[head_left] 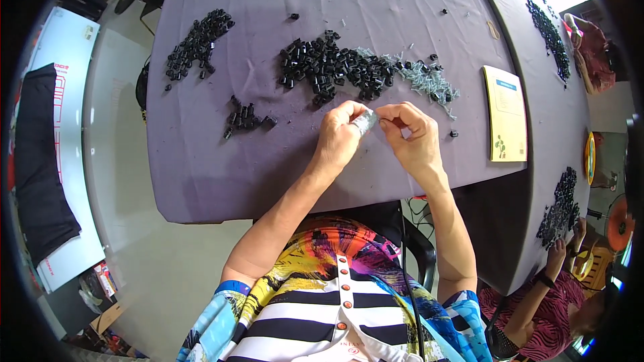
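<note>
Both of my hands meet in front of the middle pile, fingertips nearly touching. My left hand (339, 135) is closed in a pinch, with a pale, silvery-grey piece (365, 121) at its thumb and fingertips; whether it is held or wrapped round a finger I cannot tell. My right hand (414, 137) pinches thumb against forefinger right beside it, and anything between them is too small to make out. Just beyond lie a heap of small black plastic cylinders (322, 64) and, to its right, a heap of small clear plastic pins (431, 82).
More black pieces lie in a pile (198, 43) at the far left and a small cluster (245, 119) nearer. A yellow booklet (506, 114) rests on the grey-clothed table (215, 181) at right. Another person's hand (555, 258) reaches to a black pile (560, 211) on the adjoining table.
</note>
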`<action>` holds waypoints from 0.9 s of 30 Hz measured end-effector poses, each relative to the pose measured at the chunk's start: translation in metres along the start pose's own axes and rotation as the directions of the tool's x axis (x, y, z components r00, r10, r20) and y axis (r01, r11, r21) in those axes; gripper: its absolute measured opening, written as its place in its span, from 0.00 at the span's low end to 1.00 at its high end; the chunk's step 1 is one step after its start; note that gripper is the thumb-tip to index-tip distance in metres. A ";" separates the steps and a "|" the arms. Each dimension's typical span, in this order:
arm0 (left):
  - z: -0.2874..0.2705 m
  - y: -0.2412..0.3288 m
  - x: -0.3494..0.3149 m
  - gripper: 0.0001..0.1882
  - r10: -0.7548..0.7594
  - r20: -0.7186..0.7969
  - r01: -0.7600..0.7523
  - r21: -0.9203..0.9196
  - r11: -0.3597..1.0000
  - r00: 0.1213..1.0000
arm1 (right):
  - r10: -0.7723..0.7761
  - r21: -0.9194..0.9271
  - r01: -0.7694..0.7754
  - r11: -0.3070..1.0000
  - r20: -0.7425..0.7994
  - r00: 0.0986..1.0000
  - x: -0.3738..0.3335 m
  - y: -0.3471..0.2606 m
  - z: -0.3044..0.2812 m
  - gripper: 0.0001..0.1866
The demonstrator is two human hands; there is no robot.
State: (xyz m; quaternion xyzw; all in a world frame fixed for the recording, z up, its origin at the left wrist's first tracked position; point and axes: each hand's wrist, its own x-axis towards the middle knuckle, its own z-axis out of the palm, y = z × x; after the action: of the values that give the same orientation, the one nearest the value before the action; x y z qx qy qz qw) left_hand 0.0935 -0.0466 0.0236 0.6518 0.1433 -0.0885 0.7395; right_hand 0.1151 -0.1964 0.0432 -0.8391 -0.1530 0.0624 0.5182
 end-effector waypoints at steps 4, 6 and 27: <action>-0.003 -0.008 0.006 0.04 -0.249 0.171 0.301 -0.494 0.815 0.953 | -0.307 -0.280 0.268 0.922 -0.105 0.946 0.001 -0.002 0.003 0.09; 0.001 -0.003 0.003 0.03 -0.279 0.161 0.321 -0.541 0.777 0.947 | -0.291 -0.266 0.252 0.930 -0.121 0.949 0.002 0.003 0.001 0.08; -0.003 -0.010 0.000 0.04 -0.200 0.140 0.241 -0.430 0.870 0.970 | -0.013 -0.005 0.013 1.000 -0.006 1.000 0.001 0.007 0.006 0.05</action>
State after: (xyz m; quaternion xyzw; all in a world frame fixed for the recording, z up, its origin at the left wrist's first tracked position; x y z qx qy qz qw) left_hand 0.0904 -0.0450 0.0139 0.4406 0.1992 -0.1670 0.8592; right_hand 0.1160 -0.1941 0.0345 -0.8396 -0.1569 0.0562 0.5170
